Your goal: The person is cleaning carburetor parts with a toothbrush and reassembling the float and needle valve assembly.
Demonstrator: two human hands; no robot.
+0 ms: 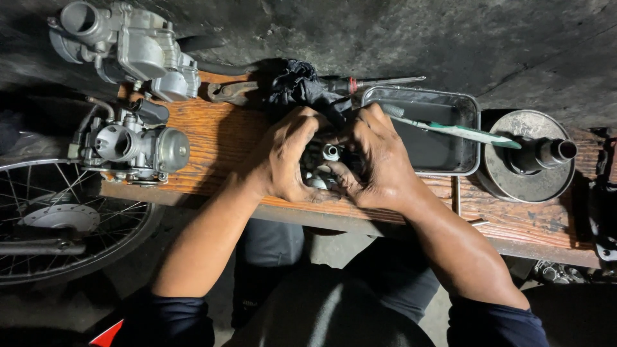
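The left hand (283, 160) and right hand (379, 160) are clamping their fingers around a small metal carburetor part (326, 160) over the wooden bench (212, 138), near the metal tray (443, 151). Being small and likely oily, it is risking slipping off the near edge

Two loose carburetors (132, 48) (135, 146) – one tray (466, 106), one toothbrush (459, 130), one screwdriver (373, 83)

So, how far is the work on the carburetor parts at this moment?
Two carburetors sit aside on the wooden bench, seemingly assembled. In hand: both hands, left and right, grip a small metal part. The toothbrush lies across the metal tray, unused now. What is left cannot be told.
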